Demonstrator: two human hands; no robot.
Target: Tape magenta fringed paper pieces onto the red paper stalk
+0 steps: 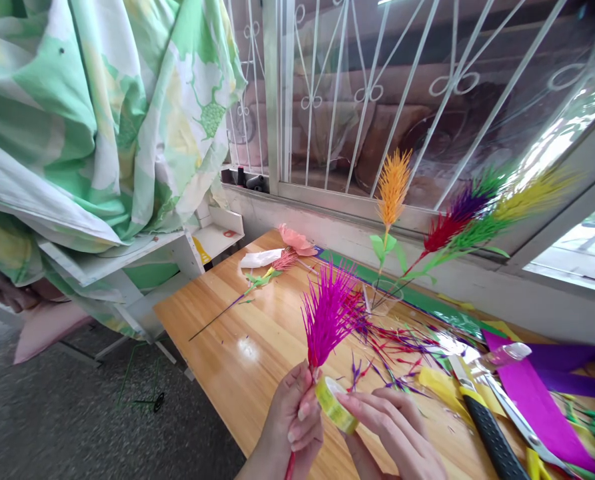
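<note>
My left hand (290, 427) grips the stem of a magenta paper feather flower (327, 313), which stands upright above the wooden table (237, 340). My right hand (392, 427) holds a small roll of clear tape (335, 403) pressed against the stem just below the flower head. Thin coloured paper scraps (397, 347) lie scattered on the table behind my hands.
A glass jar (385, 297) by the window holds orange, red, purple, green and yellow paper flowers. Scissors (502, 413) with a black handle, purple crepe paper (542, 400) and yellow strips lie at right. A finished pink flower (272, 270) lies further back. Green patterned cloth (92, 113) hangs at left.
</note>
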